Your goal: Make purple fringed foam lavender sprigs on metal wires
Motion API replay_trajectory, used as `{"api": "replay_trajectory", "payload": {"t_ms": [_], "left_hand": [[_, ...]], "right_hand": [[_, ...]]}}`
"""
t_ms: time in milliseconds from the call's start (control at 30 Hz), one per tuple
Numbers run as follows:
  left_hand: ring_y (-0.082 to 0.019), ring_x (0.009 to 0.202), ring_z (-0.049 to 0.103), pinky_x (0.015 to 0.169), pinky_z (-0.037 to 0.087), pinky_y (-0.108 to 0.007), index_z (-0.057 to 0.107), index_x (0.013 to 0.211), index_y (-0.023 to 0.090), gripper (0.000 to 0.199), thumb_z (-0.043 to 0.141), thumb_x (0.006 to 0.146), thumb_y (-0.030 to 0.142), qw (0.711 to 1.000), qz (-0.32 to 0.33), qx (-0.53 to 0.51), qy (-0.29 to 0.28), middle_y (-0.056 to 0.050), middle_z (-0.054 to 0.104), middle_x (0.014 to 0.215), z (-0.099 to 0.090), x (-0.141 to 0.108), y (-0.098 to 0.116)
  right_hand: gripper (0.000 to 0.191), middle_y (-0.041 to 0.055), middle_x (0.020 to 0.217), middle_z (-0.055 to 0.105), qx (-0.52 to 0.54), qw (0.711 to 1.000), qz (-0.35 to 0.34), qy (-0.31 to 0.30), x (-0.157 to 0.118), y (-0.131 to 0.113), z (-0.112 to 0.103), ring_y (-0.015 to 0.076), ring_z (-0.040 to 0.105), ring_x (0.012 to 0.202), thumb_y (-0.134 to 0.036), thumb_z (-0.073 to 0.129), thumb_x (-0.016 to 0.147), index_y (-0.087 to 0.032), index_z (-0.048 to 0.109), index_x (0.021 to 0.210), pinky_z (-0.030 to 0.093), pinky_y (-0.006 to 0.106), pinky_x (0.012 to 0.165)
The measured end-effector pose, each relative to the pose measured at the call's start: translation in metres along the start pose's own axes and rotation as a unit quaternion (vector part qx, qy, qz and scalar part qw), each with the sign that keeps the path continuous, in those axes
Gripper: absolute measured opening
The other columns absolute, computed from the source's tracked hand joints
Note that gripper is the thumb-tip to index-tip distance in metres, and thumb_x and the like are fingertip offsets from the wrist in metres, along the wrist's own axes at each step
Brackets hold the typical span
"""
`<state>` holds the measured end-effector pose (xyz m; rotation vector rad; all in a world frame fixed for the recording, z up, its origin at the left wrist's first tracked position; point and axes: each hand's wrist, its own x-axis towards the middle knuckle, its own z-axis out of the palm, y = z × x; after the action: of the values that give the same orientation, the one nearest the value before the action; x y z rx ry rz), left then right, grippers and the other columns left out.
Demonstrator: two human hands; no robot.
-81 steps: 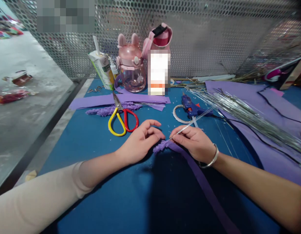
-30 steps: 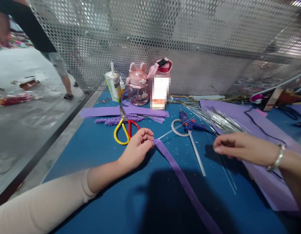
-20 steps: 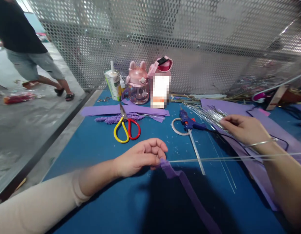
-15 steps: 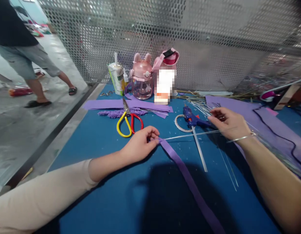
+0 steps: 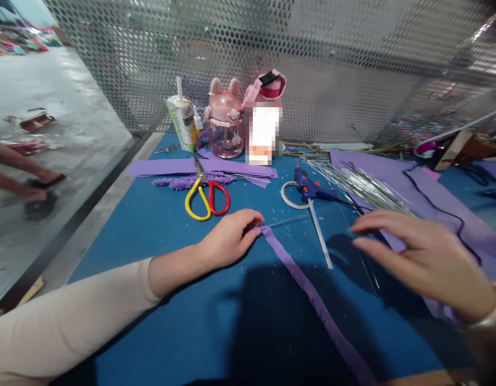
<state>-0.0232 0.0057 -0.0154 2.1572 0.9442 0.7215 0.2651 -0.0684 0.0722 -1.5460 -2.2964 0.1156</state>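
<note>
My left hand [image 5: 231, 237] is closed in a pinch on the end of a long purple strip [image 5: 301, 280], which runs down toward the near edge of the table. A thin pale wire [image 5: 287, 220] sticks out to the right from the same pinch, smeared by motion. My right hand [image 5: 422, 260] hovers over the right side, thumb and fingers apart, with nothing visible between them. Beyond it lies a bundle of thin silvery wires [image 5: 364, 185]. A blue glue gun [image 5: 308, 186] with a clear glue stick [image 5: 320, 236] lies between the hands, farther back.
Scissors [image 5: 201, 176] with yellow and red handles lie behind my left hand, near purple strips [image 5: 163, 167] and a fuzzy purple stem [image 5: 175, 183]. A white ring [image 5: 288, 199] touches the glue gun. Bottles [image 5: 226, 136] and a drink carton [image 5: 182, 123] stand before the perforated metal panel [image 5: 332, 69].
My right hand has moved down, nearer and to the right, away from the wire. My left hand keeps its pinch on the strip. The person at the left has moved mostly out of view.
</note>
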Motion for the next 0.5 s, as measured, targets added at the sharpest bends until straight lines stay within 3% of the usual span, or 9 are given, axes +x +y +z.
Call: {"api": "replay_trajectory", "payload": {"t_ms": [67, 200, 267, 367, 500], "left_hand": [[-0.016, 0.082, 0.057, 0.074, 0.046, -0.029, 0.056, 0.099, 0.019, 0.015, 0.049, 0.086, 0.023, 0.999, 0.010, -0.005, 0.032, -0.005, 0.062, 0.091, 0.002, -0.001, 0.002], [-0.015, 0.088, 0.057, 0.080, 0.045, -0.029, 0.056, 0.099, 0.019, 0.013, 0.049, 0.087, 0.019, 0.995, 0.071, -0.020, 0.067, -0.005, 0.061, 0.094, -0.001, -0.006, 0.008], [-0.015, 0.090, 0.056, 0.082, 0.045, -0.029, 0.056, 0.099, 0.019, 0.015, 0.049, 0.087, 0.016, 0.991, 0.111, -0.014, 0.070, -0.005, 0.061, 0.095, -0.003, -0.008, 0.011], [-0.015, 0.090, 0.056, 0.082, 0.045, -0.029, 0.055, 0.099, 0.019, 0.015, 0.049, 0.086, 0.014, 0.987, 0.133, -0.009, 0.086, -0.005, 0.062, 0.094, -0.004, -0.009, 0.011], [-0.014, 0.087, 0.056, 0.080, 0.045, -0.027, 0.055, 0.097, 0.018, 0.013, 0.051, 0.085, 0.014, 0.987, 0.115, -0.018, 0.110, -0.004, 0.062, 0.092, -0.004, -0.009, 0.010]], "right_hand": [[0.020, 0.0071, 0.099, 0.064, 0.012, 0.994, -0.094, -0.047, 0.006, -0.020, 0.018, 0.0244, 0.059, 0.095, -0.029, 0.057, 0.083, -0.025, 0.058, 0.103, 0.047, 0.039, 0.084], [0.027, 0.0123, 0.115, 0.060, -0.010, 0.989, -0.146, -0.013, 0.040, -0.041, 0.052, 0.0263, 0.052, 0.109, -0.026, 0.052, 0.086, -0.016, 0.057, 0.110, 0.040, 0.043, 0.093], [0.025, 0.0119, 0.110, 0.063, -0.013, 0.989, -0.144, -0.044, 0.055, -0.046, 0.062, 0.0265, 0.055, 0.103, -0.025, 0.049, 0.087, -0.015, 0.059, 0.108, 0.041, 0.043, 0.088], [0.020, 0.0073, 0.090, 0.067, 0.042, 0.987, -0.117, -0.103, 0.066, -0.052, 0.071, 0.0206, 0.061, 0.083, -0.020, 0.044, 0.088, -0.016, 0.062, 0.097, 0.045, 0.033, 0.074], [0.013, 0.0017, 0.076, 0.065, 0.122, 0.987, -0.057, -0.086, 0.066, -0.055, 0.078, 0.0144, 0.058, 0.067, -0.019, 0.051, 0.081, -0.018, 0.062, 0.087, 0.042, 0.025, 0.061]]}}
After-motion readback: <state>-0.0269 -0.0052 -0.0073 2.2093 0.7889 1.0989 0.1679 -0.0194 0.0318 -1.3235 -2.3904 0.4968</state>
